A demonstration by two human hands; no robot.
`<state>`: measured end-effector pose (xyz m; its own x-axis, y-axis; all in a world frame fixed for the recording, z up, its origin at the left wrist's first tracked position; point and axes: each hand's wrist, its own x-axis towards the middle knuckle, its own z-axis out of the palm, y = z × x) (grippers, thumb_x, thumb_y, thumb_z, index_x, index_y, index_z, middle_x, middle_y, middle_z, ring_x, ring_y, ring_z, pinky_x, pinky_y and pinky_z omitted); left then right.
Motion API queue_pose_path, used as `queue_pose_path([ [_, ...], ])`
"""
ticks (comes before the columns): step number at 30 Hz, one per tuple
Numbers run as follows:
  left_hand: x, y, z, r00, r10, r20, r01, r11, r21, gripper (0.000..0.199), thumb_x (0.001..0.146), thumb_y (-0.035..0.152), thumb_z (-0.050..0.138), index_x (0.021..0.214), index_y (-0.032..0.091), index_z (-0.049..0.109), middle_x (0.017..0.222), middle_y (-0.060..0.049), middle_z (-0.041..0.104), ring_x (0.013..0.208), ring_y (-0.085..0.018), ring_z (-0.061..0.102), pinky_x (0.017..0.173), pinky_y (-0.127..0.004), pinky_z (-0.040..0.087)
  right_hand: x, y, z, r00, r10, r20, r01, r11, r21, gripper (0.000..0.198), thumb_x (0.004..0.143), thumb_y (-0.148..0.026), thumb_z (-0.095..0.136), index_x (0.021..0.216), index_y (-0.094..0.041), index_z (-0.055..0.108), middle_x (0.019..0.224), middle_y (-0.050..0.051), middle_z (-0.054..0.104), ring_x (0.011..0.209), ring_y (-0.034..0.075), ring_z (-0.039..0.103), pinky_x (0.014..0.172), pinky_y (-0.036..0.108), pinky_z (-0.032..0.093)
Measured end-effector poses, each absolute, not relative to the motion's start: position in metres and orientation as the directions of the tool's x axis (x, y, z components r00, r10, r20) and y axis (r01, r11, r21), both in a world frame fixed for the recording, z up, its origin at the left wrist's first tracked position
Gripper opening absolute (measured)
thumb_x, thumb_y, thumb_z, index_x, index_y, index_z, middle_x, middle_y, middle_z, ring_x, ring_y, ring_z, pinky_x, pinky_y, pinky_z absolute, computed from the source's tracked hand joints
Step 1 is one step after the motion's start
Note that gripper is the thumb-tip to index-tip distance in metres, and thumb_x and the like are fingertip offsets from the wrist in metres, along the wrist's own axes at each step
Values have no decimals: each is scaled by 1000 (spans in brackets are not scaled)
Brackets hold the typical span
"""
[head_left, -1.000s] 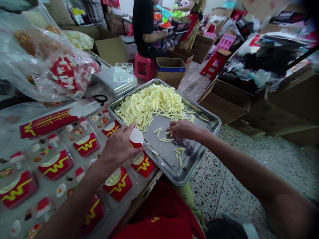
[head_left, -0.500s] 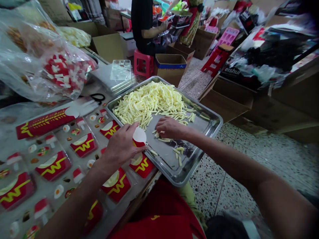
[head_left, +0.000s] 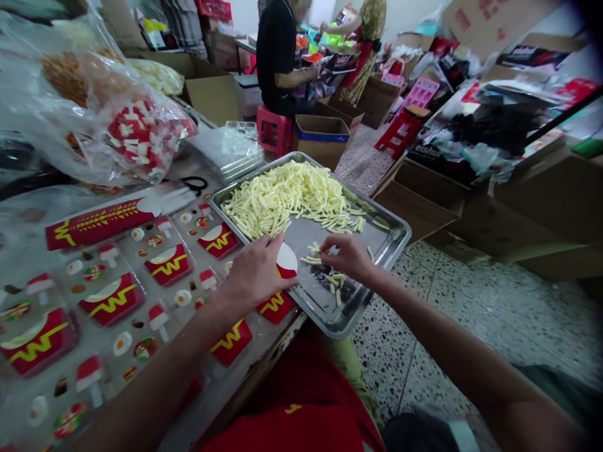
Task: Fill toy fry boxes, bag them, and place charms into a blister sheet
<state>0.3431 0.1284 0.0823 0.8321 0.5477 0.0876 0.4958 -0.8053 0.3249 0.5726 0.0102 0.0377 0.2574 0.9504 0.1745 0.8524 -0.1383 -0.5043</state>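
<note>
Left hand (head_left: 254,270): your fingers are grasping a fry carton (head_left: 287,257) at the metal tray's (head_left: 301,232) left rim.
Right hand (head_left: 348,256): your fingers are curling beside loose yellow fries (head_left: 311,258); I cannot tell whether any is held.

One metal tray (head_left: 304,233), two bare foreground hands (head_left: 257,267) (head_left: 351,256), two background people (head_left: 274,50) (head_left: 372,25)

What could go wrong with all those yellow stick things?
The tray juts out past the edge of the table, so a bump might tip it. Then the big pile of yellow sticks could slide over the rim onto the floor. The left hand might also bend the small red-and-white holder if it squeezes too hard.
</note>
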Motion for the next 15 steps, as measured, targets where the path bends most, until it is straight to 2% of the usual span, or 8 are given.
queue_pose_path([
  [2, 348, 126, 80, 838, 541, 78, 493, -810, 317, 89, 66, 57, 81, 139, 16, 49, 120, -13, 63, 107, -31, 61, 90, -38, 48, 555, 8, 35, 121, 988, 98, 937, -81, -340, 9, 80, -15, 63, 76, -19, 69, 82, 4, 70, 77, 17, 59, 71, 27, 40],
  [4, 353, 127, 77, 838, 541, 67, 502, -814, 290, 87, 66, 55, 82, 137, 16, 50, 120, -14, 63, 107, -31, 61, 90, -38, 47, 543, 11, 31, 59, 998, 17, 975, -54, -213, 15, 85, -13, 58, 75, -18, 68, 83, 8, 70, 80, 19, 59, 72, 29, 39],
  [7, 367, 135, 73, 841, 539, 48, 515, -825, 233, 83, 64, 50, 84, 132, 16, 52, 116, -13, 63, 105, -31, 61, 89, -37, 47, 541, 19, 26, 157, 988, 5, 972, -154, -180, 15, 84, -12, 57, 76, -16, 69, 83, 10, 70, 79, 19, 60, 70, 29, 39],
  [9, 382, 141, 71, 842, 539, 12, 529, -829, 182, 75, 61, 47, 85, 123, 16, 57, 112, -13, 64, 103, -31, 61, 87, -38, 48, 548, 26, 24, 269, 963, 22, 937, -256, -237, 9, 80, -14, 62, 78, -16, 70, 80, 8, 71, 74, 18, 60, 65, 27, 39],
  [12, 411, 144, 69, 864, 503, -34, 503, -856, 117, 62, 60, 38, 85, 111, 15, 61, 110, -15, 64, 102, -33, 62, 85, -39, 48, 560, 34, 23, 445, 894, 44, 802, -376, -465, 6, 76, -19, 68, 80, -17, 71, 71, 1, 69, 65, 15, 59, 60, 24, 38],
  [14, 427, 143, 65, 897, 440, -37, 441, -889, 125, 59, 60, 35, 84, 111, 15, 62, 110, -15, 64, 104, -33, 61, 86, -40, 48, 563, 35, 25, 466, 882, 60, 729, -345, -592, 5, 74, -17, 69, 78, -17, 72, 68, 0, 68, 64, 15, 59, 60, 23, 38],
  [15, 432, 143, 62, 916, 401, -36, 401, -903, 152, 60, 59, 34, 84, 111, 16, 62, 110, -13, 64, 104, -33, 61, 87, -40, 48, 563, 34, 27, 429, 900, 74, 731, -298, -614, 6, 73, -14, 68, 77, -16, 72, 70, 1, 69, 65, 15, 59, 61, 24, 39],
])
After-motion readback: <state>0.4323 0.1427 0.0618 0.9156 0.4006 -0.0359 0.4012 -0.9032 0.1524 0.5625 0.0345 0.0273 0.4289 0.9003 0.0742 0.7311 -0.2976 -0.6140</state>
